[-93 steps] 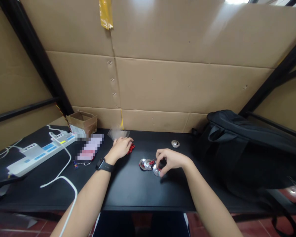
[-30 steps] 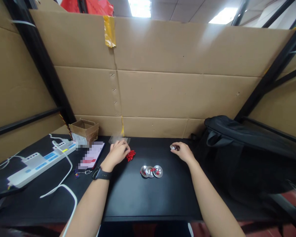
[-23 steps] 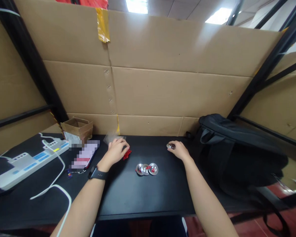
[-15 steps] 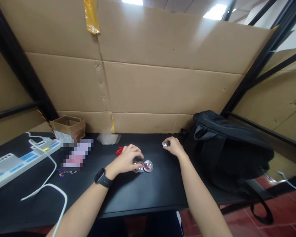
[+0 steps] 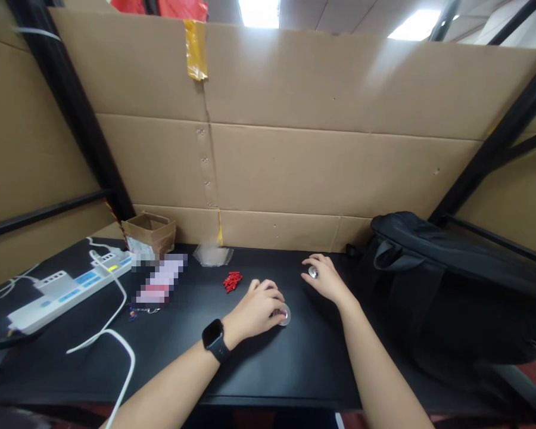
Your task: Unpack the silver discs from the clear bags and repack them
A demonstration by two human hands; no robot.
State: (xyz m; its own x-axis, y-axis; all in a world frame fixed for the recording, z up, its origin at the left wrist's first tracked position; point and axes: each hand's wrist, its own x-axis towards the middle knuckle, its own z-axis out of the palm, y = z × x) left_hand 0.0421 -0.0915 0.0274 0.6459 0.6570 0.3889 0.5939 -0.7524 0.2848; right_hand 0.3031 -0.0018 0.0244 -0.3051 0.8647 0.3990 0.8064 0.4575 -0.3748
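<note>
In the middle of the black table, we have our left hand lowered over a shiny metal disc, whose rim shows beyond the thumb and fingertips. More metal and a bit of red show beneath the fingers, but our hand hides most of it. Those fingers are bent and close together; we cannot tell whether they grip the disc or only rest on it.

Farther back and to the right, we hold the thumb and index finger of our right hand apart, with a small silver piece between them. The gap is fairly wide, and we cannot tell whether the fingers touch the piece.

Behind our left hand we see a loose heap of red pieces, and behind that some clear plastic bags near the cardboard wall. We wear a dark watch on our left wrist.

At the left we have an open cardboard box, a pixelated flat item with a keyring by its near end, and a white power strip with plugs and a white cable. A large black bag fills the right side.
</note>
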